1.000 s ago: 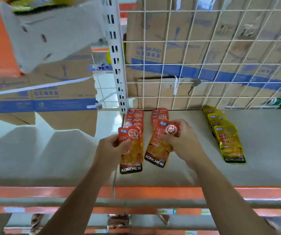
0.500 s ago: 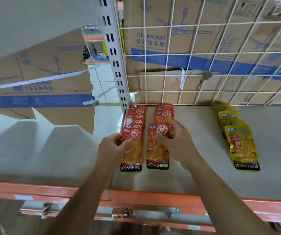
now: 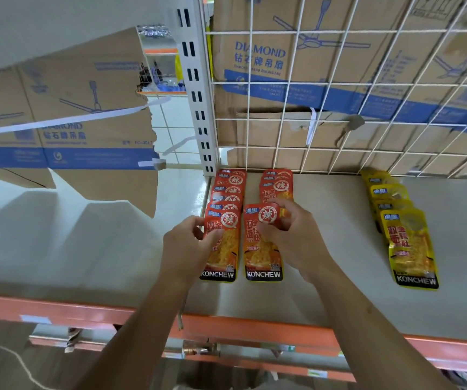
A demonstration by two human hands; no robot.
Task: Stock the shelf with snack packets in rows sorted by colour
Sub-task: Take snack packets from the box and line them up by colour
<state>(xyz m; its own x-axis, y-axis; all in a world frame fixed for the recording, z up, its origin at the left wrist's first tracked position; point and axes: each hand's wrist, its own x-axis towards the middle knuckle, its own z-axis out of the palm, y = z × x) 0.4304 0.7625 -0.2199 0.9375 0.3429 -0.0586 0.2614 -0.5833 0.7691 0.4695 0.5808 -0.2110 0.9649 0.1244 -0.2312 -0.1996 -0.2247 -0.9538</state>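
Shelf (image 3: pixel 325 249): grey board across the lower half of the view; it carries all the packets.
Fan cartons: two brown "DIAMOND" boxes, one (image 3: pixel 260 57) at 12 o'clock behind the shelf, one (image 3: pixel 71 114) at 10 o'clock with a torn lower edge.
Wire grid (image 3: pixel 283 83): white mesh back panel, standing between the shelf and the 12 o'clock carton.
Slotted upright (image 3: pixel 198 108): white post at 11 o'clock, touching the grid's left edge.
Front rail (image 3: pixel 57 308): orange, along the shelf's 6 o'clock edge.
Yellow row (image 3: pixel 408 243): yellow "KONCHEW" packets overlapping toward 12 o'clock, well apart at 3 o'clock of the red ones.
Left red row (image 3: pixel 228 190): red packets overlapping from the upright's foot toward 6 o'clock.
Right red row (image 3: pixel 278 184): red packets just beside it at 3 o'clock, not touching.
Right hand (image 3: pixel 297 237): enters from 5 o'clock; thumb and curled fingers grip the top of the right front packet (image 3: pixel 260 257), which lies flat at the row's 6 o'clock end.
Left hand (image 3: pixel 184 249): enters from 7 o'clock; pinches the 9 o'clock edge of the left front packet (image 3: pixel 222 257), likewise flat.
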